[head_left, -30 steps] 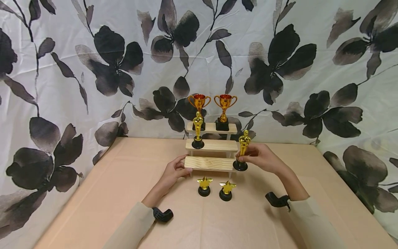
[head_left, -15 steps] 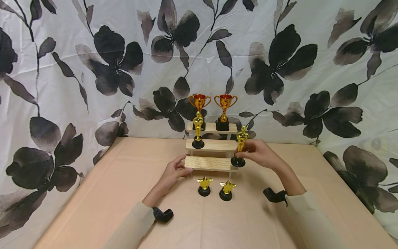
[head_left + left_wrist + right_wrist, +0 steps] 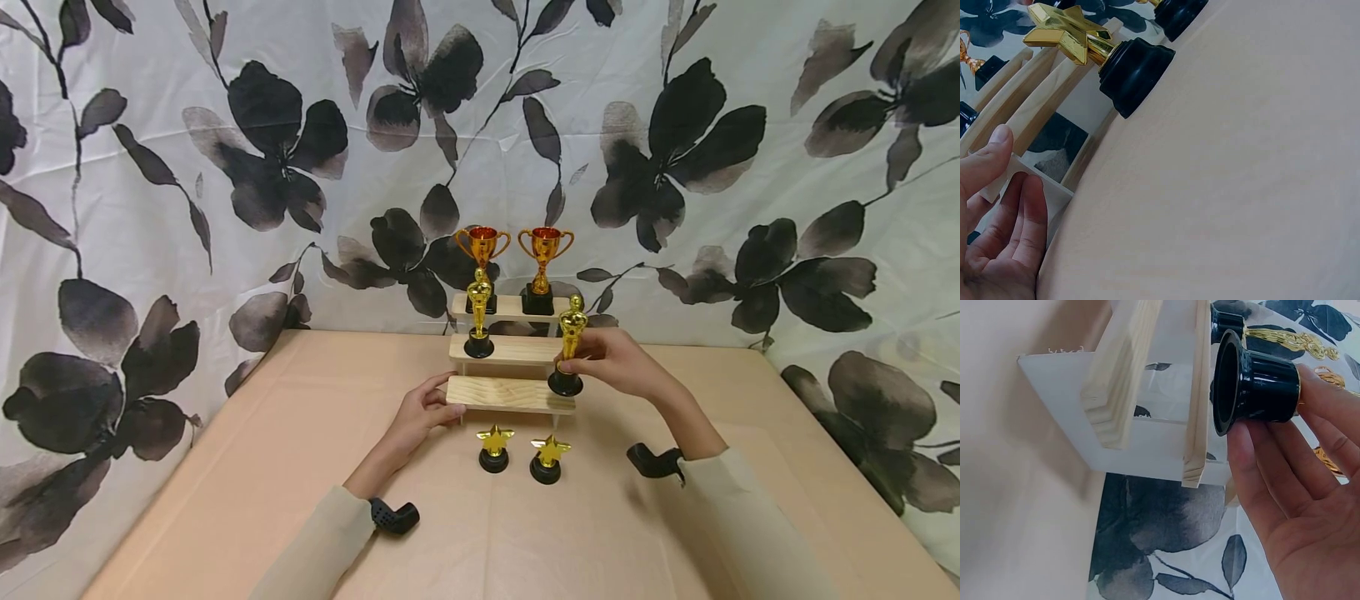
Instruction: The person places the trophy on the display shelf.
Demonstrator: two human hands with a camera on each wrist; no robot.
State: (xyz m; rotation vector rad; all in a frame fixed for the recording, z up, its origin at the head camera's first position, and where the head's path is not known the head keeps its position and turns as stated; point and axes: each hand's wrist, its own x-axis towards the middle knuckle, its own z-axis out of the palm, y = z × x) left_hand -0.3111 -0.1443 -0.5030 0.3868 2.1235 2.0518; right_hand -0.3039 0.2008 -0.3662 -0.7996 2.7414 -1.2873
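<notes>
Two bare hands work at a small three-tier wooden stand (image 3: 483, 394). On the left, the left hand (image 3: 412, 419) grips the stand's end, its thumb on the lowest shelf (image 3: 525, 395) and its fingers curled against the white side panel (image 3: 1058, 199). On the right, the right hand (image 3: 624, 363) pinches a gold figure statuette (image 3: 572, 332) low down, just above its black base (image 3: 1267, 387). From where I stand, the statuette is in the air at the stand's right end, leaning slightly right; its hollow underside shows, so nothing supports it but the grasp.

The step looks like setting the figure on the right part of the middle shelf (image 3: 521, 351). I judge it best to raise the base clear of that shelf's near edge, carry it far and left, straighten it and lower it flat before letting go. The left hand should hold firm, since the stand looks light.

Farther left on that shelf stands a second statuette (image 3: 479, 307). Beyond, the top shelf (image 3: 510, 307) bears a left cup (image 3: 483, 243) and a right cup (image 3: 545, 243); the right one could be knocked by the figure's head. Near the stand, on the surface (image 3: 525, 542), wait a left star trophy (image 3: 493, 447) and a right star trophy (image 3: 548, 457), both away from the likely path. A flowered cloth (image 3: 300, 37) hangs behind.
</notes>
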